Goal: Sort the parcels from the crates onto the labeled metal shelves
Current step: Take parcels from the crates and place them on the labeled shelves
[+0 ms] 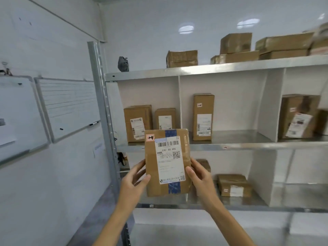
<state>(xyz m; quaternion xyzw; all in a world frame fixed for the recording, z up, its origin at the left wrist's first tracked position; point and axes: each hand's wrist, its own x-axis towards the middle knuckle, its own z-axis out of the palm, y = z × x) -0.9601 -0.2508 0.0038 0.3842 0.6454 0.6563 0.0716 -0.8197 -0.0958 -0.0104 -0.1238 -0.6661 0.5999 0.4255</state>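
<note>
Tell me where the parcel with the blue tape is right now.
Centre of the head view: the parcel is held upright between the left hand and right hand, before the metal shelves.

Both hands up holding one brown parcel (167, 162) upright in front of the metal shelves (230, 145). Left hand (134, 180) grips its lower left edge, right hand (199, 176) the lower right edge, thumbs on the front. White label (169, 158) faces the camera, blue tape runs top to bottom. Far behind: boxes (203, 117) standing in white-divided bays. Whiteboard (68, 105) on the left wall.
</note>
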